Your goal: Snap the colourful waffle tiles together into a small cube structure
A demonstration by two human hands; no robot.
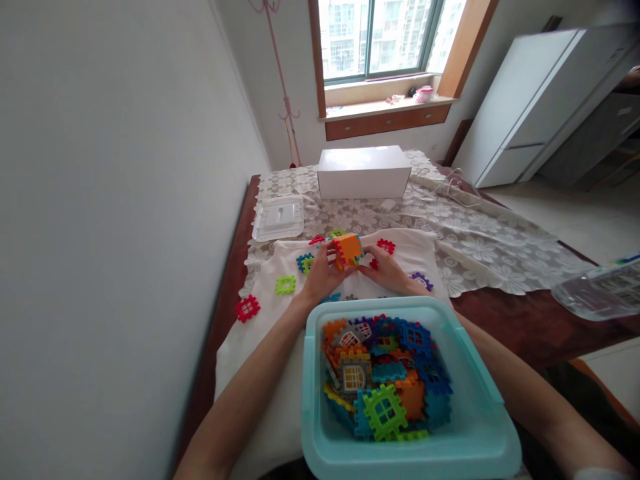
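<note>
Between both hands, above the white cloth [270,300], is a small block cube [349,248] built of interlocking plastic panels, with an orange face and red and blue toothed edges. My left hand [323,272] grips its left side, and my right hand [384,268] has its fingers closed at the lower right corner. Around them lie loose panels: a green window panel [285,285], a red window panel [247,308], a blue and green one [304,263], a red one [386,246] and a purple one [423,281]. The cube's underside is hidden.
Close in front of me, a light blue tub [480,413] holds many coloured panels. A white box [363,181] and a clear plastic lid [279,218] stand farther back on the lace tablecloth [480,247]. A wall [125,200] borders the table's left; a transparent container [595,293] is at right.
</note>
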